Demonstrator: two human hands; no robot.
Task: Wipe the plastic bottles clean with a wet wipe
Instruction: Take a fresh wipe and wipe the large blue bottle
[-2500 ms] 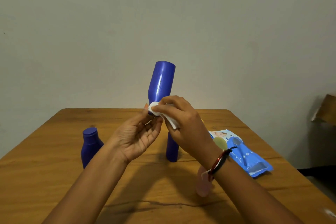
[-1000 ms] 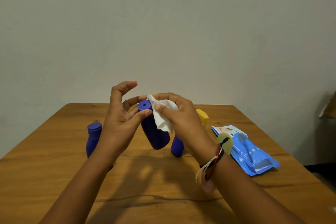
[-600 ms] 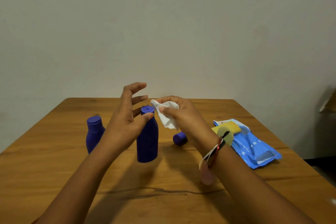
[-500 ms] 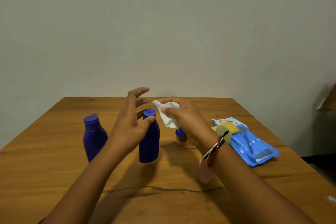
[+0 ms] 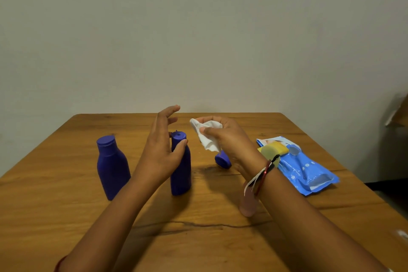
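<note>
The left hand (image 5: 162, 154), fingers spread, touched the middle blue bottle (image 5: 181, 168) standing upright on the table (image 5: 66, 216). The right hand (image 5: 229, 139) pinched the wet wipe (image 5: 206, 137). The wide blue bottle (image 5: 112, 168) and the others probably remained to be wiped.
</note>
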